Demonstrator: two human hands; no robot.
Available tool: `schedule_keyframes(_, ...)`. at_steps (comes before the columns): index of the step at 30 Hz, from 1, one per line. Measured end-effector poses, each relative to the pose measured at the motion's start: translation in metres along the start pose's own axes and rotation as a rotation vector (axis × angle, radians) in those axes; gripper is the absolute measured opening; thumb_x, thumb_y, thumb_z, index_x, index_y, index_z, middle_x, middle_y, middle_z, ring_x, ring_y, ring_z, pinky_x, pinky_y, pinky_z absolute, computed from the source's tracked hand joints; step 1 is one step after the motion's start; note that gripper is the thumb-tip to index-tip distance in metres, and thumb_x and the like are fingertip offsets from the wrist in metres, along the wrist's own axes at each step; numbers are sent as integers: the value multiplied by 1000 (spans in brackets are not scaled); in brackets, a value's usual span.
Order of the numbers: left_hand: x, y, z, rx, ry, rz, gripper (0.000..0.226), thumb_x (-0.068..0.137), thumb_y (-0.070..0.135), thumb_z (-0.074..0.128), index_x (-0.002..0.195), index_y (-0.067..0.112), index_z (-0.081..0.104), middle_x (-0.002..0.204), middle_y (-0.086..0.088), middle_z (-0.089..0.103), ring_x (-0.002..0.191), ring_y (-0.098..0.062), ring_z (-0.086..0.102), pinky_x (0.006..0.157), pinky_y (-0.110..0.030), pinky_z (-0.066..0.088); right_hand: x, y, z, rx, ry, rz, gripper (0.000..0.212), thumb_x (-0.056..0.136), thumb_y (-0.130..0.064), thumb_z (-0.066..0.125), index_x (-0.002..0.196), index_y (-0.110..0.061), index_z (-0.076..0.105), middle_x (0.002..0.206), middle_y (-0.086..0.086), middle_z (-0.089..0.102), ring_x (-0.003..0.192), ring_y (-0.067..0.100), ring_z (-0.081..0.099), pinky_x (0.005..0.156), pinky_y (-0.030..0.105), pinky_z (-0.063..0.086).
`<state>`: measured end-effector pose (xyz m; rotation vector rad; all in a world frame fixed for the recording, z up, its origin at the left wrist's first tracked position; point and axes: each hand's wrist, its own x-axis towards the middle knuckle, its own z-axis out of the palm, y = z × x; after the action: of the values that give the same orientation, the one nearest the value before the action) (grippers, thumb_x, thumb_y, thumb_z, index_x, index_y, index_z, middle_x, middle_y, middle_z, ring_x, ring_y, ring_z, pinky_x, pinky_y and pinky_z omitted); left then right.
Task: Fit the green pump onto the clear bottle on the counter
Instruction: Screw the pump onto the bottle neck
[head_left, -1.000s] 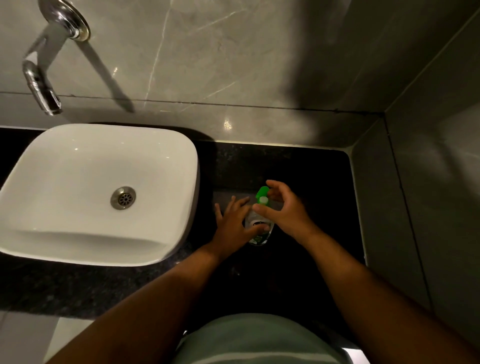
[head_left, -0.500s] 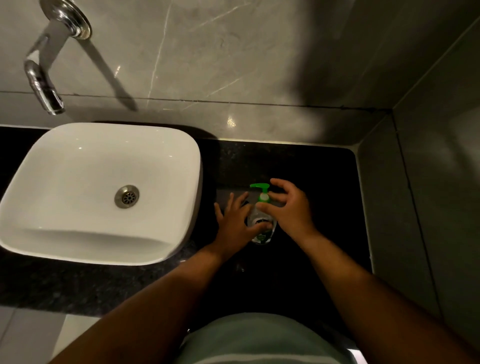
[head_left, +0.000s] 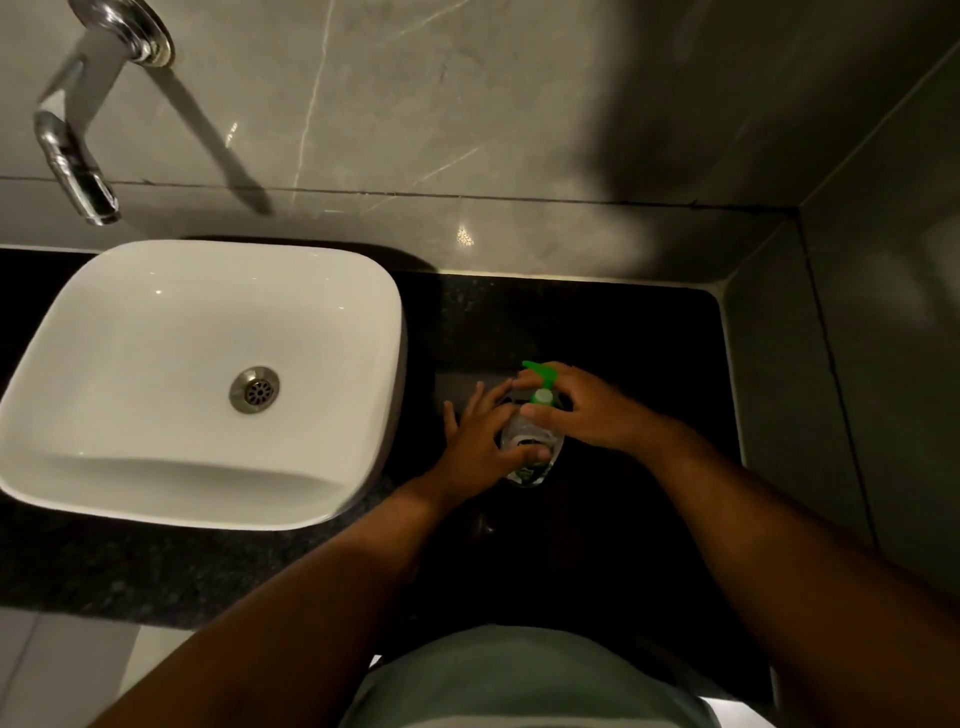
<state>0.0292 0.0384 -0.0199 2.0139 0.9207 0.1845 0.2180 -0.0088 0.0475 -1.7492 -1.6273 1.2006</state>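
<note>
The clear bottle stands upright on the black counter, just right of the basin. My left hand wraps its body from the left, thumb across the front. The green pump sits on the bottle's neck, its spout pointing up and left toward the wall. My right hand comes in from the right, with fingers and thumb closed around the pump's collar. Most of the bottle's label and base are hidden by my hands.
A white basin fills the counter's left side, with a chrome tap on the grey tiled wall above it. A tiled side wall closes off the counter on the right. My torso is at the near edge.
The pump's spout has turned from pointing left to pointing up-left, and my right fingers have shifted round the collar. My left hand stays on the bottle.
</note>
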Motion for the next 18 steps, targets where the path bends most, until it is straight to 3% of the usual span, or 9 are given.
schedule_keyframes(2,0,-1,-2,-19,-11,-21,61,69,80,57,121,77,25,142,47,1,131,10,-11,99,-44,-28,4,-1,-1,-81,-61,-44,41,90,-47,58,125,-26,62,135,-2,58,127,12,50,112,42,35)
schedule_keyframes(5,-1,0,-3,-18,-19,-37,65,69,81,57,122,79,19,137,52,-6,133,7,-11,99,-45,-27,3,-1,6,25,-25,-31,32,92,-39,60,118,-21,66,127,-7,64,117,6,57,110,49,36)
schedule_keyframes(9,-6,8,6,-46,57,-123,58,66,79,55,115,81,25,153,25,11,139,-2,-7,103,-47,-24,-4,1,28,58,170,41,27,94,-33,58,113,-16,66,128,1,65,119,13,58,114,55,23)
schedule_keyframes(11,-10,16,14,-29,132,-171,59,66,76,52,121,70,32,157,14,16,142,-8,-4,105,-51,-20,-8,-2,40,25,294,135,37,94,-41,55,120,-16,62,132,2,63,123,18,56,117,52,18)
schedule_keyframes(15,-18,31,28,64,299,-223,58,75,50,57,131,34,52,157,4,22,145,-19,4,106,-56,-17,-13,-20,71,-111,618,299,40,90,-47,56,110,-13,63,116,10,70,119,28,58,115,53,23)
schedule_keyframes(18,-19,32,29,81,327,-222,56,80,39,61,133,29,51,156,2,24,145,-21,6,106,-56,-16,-11,-30,79,-120,726,400,49,84,-55,58,113,-15,64,115,9,70,120,28,57,114,54,24)
